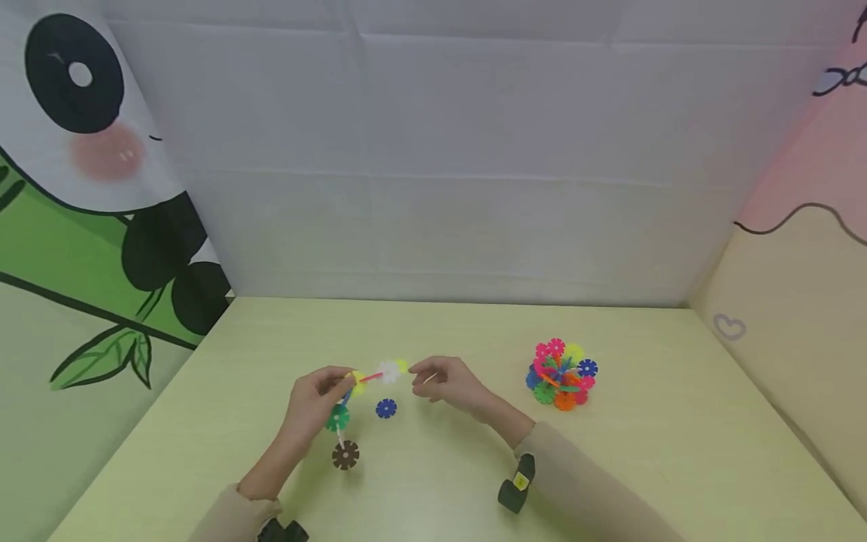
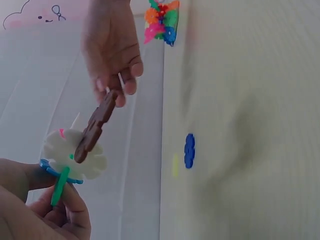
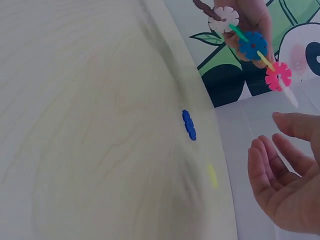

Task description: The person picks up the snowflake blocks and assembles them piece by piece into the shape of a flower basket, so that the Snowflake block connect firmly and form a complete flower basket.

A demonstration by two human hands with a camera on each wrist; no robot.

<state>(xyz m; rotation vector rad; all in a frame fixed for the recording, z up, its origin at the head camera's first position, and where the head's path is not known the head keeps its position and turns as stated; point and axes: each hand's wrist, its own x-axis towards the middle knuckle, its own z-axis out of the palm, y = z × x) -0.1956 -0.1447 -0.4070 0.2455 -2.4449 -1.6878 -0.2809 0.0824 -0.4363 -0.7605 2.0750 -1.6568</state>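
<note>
My left hand (image 1: pixel 314 399) pinches a chain of interlocking snowflake discs near its middle. From its lower end the chain runs through a brown disc (image 1: pixel 345 455), a white one (image 2: pixel 75 150), a green one (image 1: pixel 337 417), a blue one (image 3: pixel 252 46), a yellow one (image 1: pixel 357 384), a pink one (image 3: pixel 278 76) and a white end disc (image 1: pixel 389 371). Just right of that white end, my right hand (image 1: pixel 447 384) hovers with relaxed, slightly bent fingers and nothing between them. On the table below lie a loose blue disc (image 1: pixel 386 408) and a yellow disc (image 3: pixel 213 176).
A heap of mixed-colour snowflake discs (image 1: pixel 562 376) sits on the table to the right. The pale tabletop (image 1: pixel 643 452) meets a white backdrop (image 1: pixel 474 226) behind, with printed panels at both sides.
</note>
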